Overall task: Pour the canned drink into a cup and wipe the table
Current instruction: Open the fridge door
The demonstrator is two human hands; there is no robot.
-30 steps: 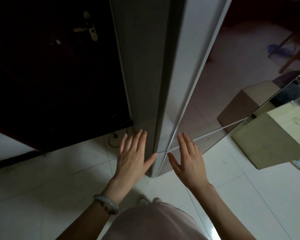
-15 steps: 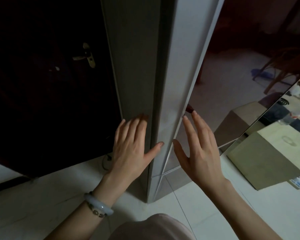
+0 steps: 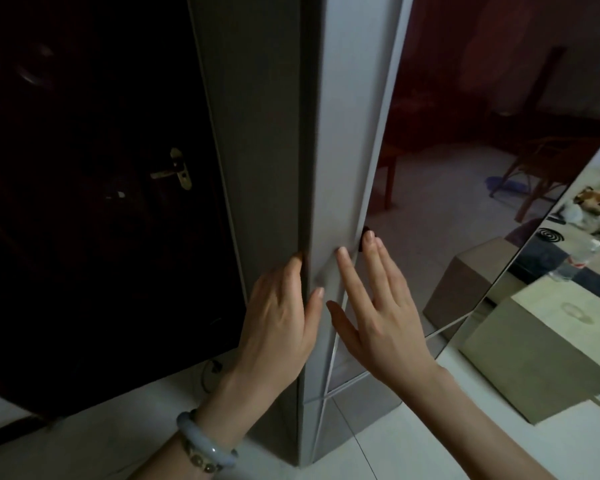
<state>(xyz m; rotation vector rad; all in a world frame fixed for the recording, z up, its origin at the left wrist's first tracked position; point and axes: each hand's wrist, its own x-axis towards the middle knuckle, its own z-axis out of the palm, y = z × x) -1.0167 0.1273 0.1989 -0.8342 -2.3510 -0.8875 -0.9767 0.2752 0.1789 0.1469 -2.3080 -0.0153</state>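
Touching cabinet (image 3: 347, 133), fingers (image 3: 352, 282) straight, together

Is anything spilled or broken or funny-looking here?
Nothing looks spilled or broken. The one odd thing is a faint ring mark on top of the beige box, like a dried cup stain.

A dim home interior is showing here: a dark wooden door (image 3: 101, 237) carrying a brass lever handle (image 3: 177, 171) is standing beside a grey pillar (image 3: 264, 133), white floor tiles (image 3: 430, 431) are gleaming, and a glossy panel (image 3: 440, 220) is reflecting a wooden chair (image 3: 548, 161).
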